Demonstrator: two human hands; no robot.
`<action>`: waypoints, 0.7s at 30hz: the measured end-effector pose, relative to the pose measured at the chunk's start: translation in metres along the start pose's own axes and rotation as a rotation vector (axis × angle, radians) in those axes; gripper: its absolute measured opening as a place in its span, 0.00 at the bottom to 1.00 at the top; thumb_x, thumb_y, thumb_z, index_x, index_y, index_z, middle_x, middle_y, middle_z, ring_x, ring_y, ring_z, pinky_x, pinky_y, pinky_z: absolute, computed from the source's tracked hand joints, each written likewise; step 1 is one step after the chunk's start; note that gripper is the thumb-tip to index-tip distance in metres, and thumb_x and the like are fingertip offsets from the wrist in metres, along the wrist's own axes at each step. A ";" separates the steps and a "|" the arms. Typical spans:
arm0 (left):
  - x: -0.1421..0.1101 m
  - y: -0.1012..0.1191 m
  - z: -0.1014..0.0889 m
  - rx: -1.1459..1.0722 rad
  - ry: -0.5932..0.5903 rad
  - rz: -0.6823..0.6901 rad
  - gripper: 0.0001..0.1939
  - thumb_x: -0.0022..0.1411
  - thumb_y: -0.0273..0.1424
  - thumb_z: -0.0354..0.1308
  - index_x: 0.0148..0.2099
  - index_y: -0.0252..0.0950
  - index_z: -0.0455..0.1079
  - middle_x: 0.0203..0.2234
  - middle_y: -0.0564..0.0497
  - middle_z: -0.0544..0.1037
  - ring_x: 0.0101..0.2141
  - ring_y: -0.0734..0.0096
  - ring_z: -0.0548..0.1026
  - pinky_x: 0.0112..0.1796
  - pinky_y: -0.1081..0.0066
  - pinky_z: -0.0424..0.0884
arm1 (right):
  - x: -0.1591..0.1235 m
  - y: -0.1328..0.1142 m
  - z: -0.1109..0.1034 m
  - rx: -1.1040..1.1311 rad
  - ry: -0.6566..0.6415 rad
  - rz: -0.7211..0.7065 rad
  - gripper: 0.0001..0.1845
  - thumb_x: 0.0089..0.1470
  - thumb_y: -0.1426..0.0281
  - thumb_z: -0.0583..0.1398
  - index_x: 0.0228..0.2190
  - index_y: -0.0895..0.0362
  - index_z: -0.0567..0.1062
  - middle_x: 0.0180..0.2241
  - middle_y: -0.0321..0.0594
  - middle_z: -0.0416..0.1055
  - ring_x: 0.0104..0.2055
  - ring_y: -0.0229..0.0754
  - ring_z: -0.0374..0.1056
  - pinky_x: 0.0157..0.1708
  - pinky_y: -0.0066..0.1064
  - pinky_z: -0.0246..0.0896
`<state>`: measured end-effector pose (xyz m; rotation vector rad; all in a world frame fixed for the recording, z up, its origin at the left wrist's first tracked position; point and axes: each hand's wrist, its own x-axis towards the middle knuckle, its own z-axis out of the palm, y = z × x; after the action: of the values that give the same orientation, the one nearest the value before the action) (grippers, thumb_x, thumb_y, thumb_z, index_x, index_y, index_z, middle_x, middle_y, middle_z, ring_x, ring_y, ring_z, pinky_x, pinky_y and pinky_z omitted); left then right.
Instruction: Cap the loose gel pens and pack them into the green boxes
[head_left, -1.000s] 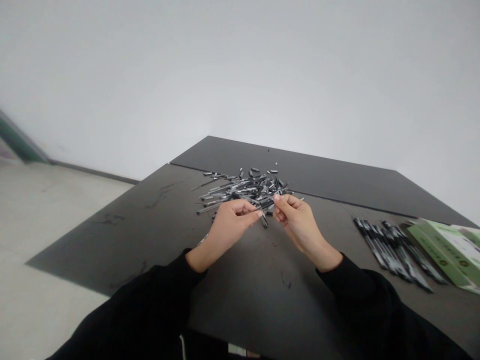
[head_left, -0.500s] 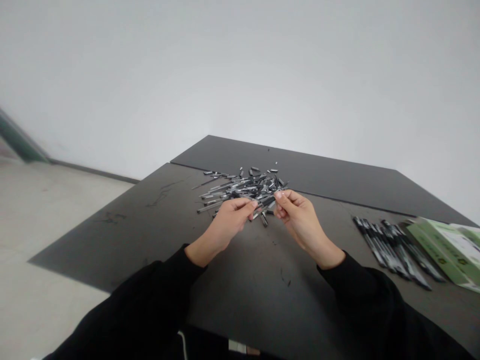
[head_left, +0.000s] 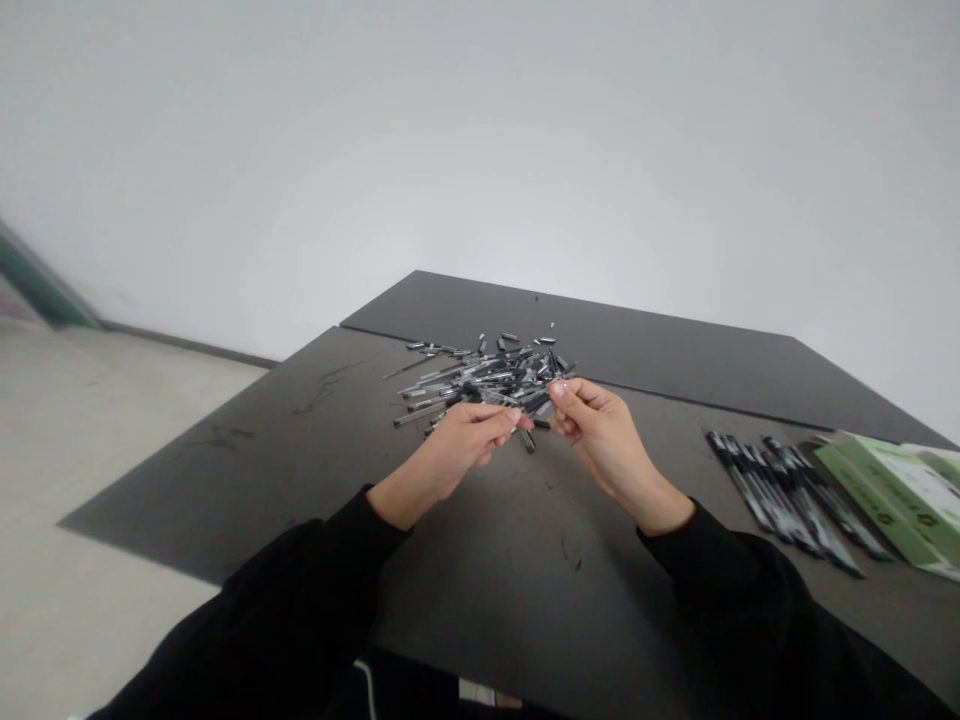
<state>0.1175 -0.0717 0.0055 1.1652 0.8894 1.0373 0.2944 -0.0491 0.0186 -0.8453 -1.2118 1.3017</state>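
A loose pile of slim black-and-clear pen parts (head_left: 487, 380) lies on the dark table top (head_left: 300, 440). My left hand (head_left: 469, 440) and my right hand (head_left: 592, 425) hover over its near edge, fingertips close together but apart. Each hand pinches something thin that looks like a slim pen part, though the fingers largely hide it. A short dark pen part (head_left: 529, 441) lies just below the gap between my hands.
A row of assembled black pens (head_left: 787, 495) lies on the table at the right, beside green-and-white cardboard boxes (head_left: 892, 495). A seam divides two dark table panels. Pale floor (head_left: 112, 450) lies left; a white wall stands behind.
Both hands stay over the pile's near edge, with only small shifts of the fingertips. The pile and the row of pens have not visibly moved.
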 end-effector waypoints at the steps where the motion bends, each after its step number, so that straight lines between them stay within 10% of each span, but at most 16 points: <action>1: 0.000 0.000 0.000 0.001 0.002 0.000 0.21 0.54 0.47 0.67 0.32 0.31 0.76 0.20 0.59 0.61 0.17 0.86 0.51 0.20 0.73 0.42 | 0.000 0.000 0.000 0.001 0.003 0.001 0.22 0.41 0.54 0.75 0.23 0.56 0.74 0.17 0.28 0.60 0.20 0.31 0.52 0.22 0.28 0.49; 13: 0.001 0.001 -0.001 -0.030 0.083 0.018 0.22 0.52 0.47 0.67 0.34 0.30 0.78 0.20 0.58 0.63 0.17 0.85 0.53 0.20 0.74 0.43 | 0.014 -0.008 -0.018 -0.081 -0.091 0.054 0.25 0.46 0.50 0.71 0.36 0.56 0.78 0.22 0.30 0.65 0.21 0.32 0.57 0.23 0.28 0.54; 21: 0.004 0.005 -0.006 -0.046 0.147 0.023 0.22 0.53 0.47 0.67 0.35 0.30 0.77 0.19 0.58 0.63 0.17 0.85 0.54 0.19 0.75 0.44 | 0.170 0.006 -0.081 -1.304 -0.065 -0.151 0.19 0.57 0.79 0.59 0.49 0.64 0.81 0.48 0.54 0.77 0.43 0.46 0.73 0.51 0.37 0.66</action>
<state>0.1118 -0.0656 0.0094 1.0729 0.9638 1.1682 0.3485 0.1309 0.0248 -1.5452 -2.1332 0.2655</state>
